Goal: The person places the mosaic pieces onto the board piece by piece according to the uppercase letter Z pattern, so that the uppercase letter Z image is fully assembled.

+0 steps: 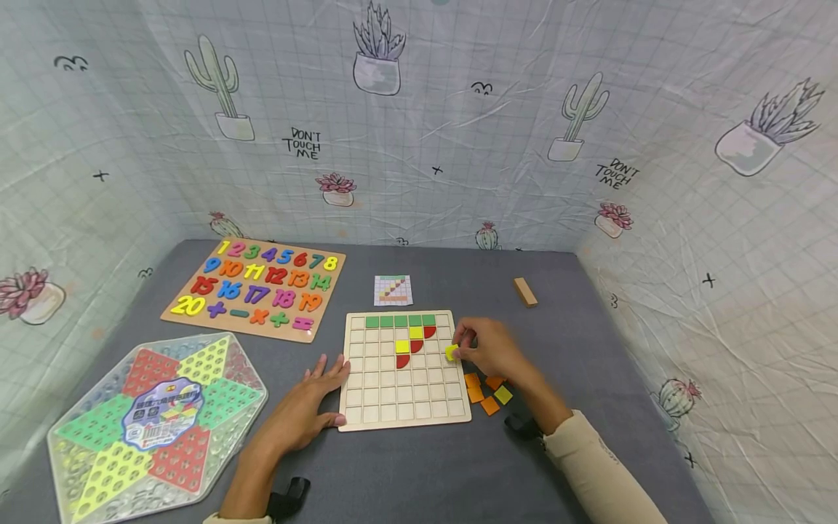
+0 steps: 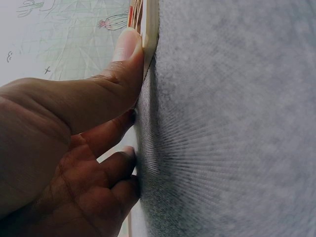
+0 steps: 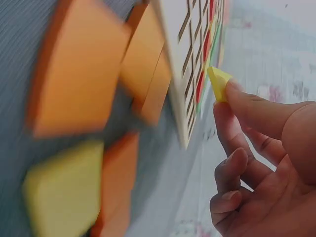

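A wooden grid board (image 1: pixel 380 397) lies on the table, with a row of green squares (image 1: pixel 401 321) near its far edge. Below that row are yellow squares (image 1: pixel 402 346) and red quarter-round tiles (image 1: pixel 402 361) in a diagonal. My right hand (image 1: pixel 487 346) pinches a yellow tile (image 3: pixel 218 84) between thumb and fingertips, just above the board's right edge. My left hand (image 1: pixel 304 407) rests at the board's left edge with fingers spread, the thumb (image 2: pixel 126 49) touching its side. Beside the board's right edge lie several orange tiles (image 1: pixel 490 405) and one loose yellow tile (image 1: pixel 503 395).
A small pattern card (image 1: pixel 393 290) lies beyond the board. Farther right is a wooden block (image 1: pixel 525 292). To the left are a number board (image 1: pixel 252 292) and a hexagonal Chinese checkers board (image 1: pixel 164 422). Printed cloth (image 1: pixel 432 196) walls surround the grey table (image 1: pixel 406 480).
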Demonstrator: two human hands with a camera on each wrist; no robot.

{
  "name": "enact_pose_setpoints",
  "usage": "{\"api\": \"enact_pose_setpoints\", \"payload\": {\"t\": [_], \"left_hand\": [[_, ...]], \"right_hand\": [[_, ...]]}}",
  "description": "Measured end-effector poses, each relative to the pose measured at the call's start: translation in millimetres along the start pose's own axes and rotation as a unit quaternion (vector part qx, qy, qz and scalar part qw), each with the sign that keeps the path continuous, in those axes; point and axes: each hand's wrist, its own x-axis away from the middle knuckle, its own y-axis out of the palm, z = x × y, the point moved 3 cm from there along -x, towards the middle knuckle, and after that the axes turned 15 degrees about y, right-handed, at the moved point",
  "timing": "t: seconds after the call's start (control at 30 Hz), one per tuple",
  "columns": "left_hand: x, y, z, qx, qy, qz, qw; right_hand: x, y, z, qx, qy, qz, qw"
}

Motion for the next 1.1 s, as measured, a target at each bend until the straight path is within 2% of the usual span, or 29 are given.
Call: {"api": "enact_pose_setpoints", "payload": {"t": [0.33,0.5,0.87,1.1], "left_hand": [[1.0,1.9,1.0,0.006,-0.005,-0.003,1.0000],[1.3,1.6,0.9,0.007,-0.006,-0.002,1.0000],[-0.1,0.2,1.9,0.016,0.004,0.003,0.9999],[0.0,-1.3,2.1,0.007,0.006,0.003,0.9999]], "right_hand": [[-6.8,36.4,-44.4,-0.012,-0.034,-0.026,0.9990],[-12.6,51.0,-60.5,-0.007,-0.039,-0.038,0.9985],[-22.1,73.1,-82.0,0.041,-0.023,-0.034,0.9983],[-22.4,76.3,-86.4,0.060,-0.031,-0.031,0.9973]]}}
